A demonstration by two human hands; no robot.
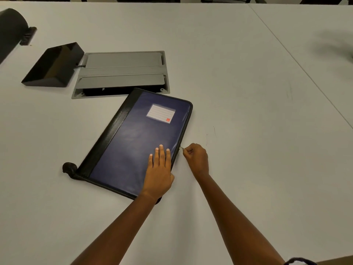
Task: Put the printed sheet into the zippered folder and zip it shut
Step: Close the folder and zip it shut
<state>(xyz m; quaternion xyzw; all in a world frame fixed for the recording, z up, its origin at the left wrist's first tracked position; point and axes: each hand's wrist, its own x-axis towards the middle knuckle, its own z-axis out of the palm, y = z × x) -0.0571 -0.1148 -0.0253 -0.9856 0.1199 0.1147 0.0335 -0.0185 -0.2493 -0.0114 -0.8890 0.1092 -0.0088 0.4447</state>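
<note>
A dark blue zippered folder (133,138) with a black spine and a white label lies closed and slanted on the white table. My left hand (159,173) rests flat on its near right corner, fingers spread. My right hand (196,159) sits just off the folder's right edge, its fingers pinched on the small metal zipper pull (181,148) about two thirds of the way down that edge. A black strap end (69,168) curls at the folder's near left corner. No printed sheet is visible.
A grey cable hatch (122,73) is set into the table just behind the folder, its near flap open. A black wedge-shaped device (53,65) sits to its left. A dark rounded object (11,29) lies at the far left edge. A table seam (298,62) runs at right.
</note>
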